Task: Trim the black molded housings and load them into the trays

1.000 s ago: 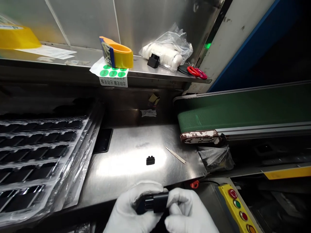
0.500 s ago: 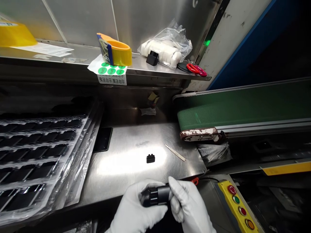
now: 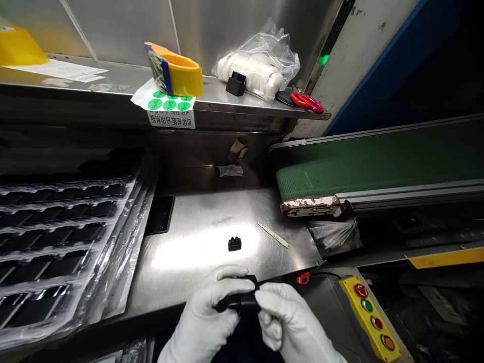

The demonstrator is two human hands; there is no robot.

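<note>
Both my hands wear white gloves and are low in the middle of the view. My left hand is closed around a black plastic part, its fingers over the top and the thumb below. Thumb and fingers of my right hand pinch the part's right end. Much of it is hidden by the gloves. A small black piece with knobs on top rests on the steel bench beyond my hands. To its right lies a thin pale scalpel-like knife.
Plastic trays with rows of black parts are stacked at left, beside a dark flat phone-like slab. A green conveyor belt runs off right. A shelf holds tape and scissors. A yellow button box stands at lower right.
The black part has turned in my hands, with my left fingers now reaching over its top. My right hand has shifted slightly and still pinches the right end.
</note>
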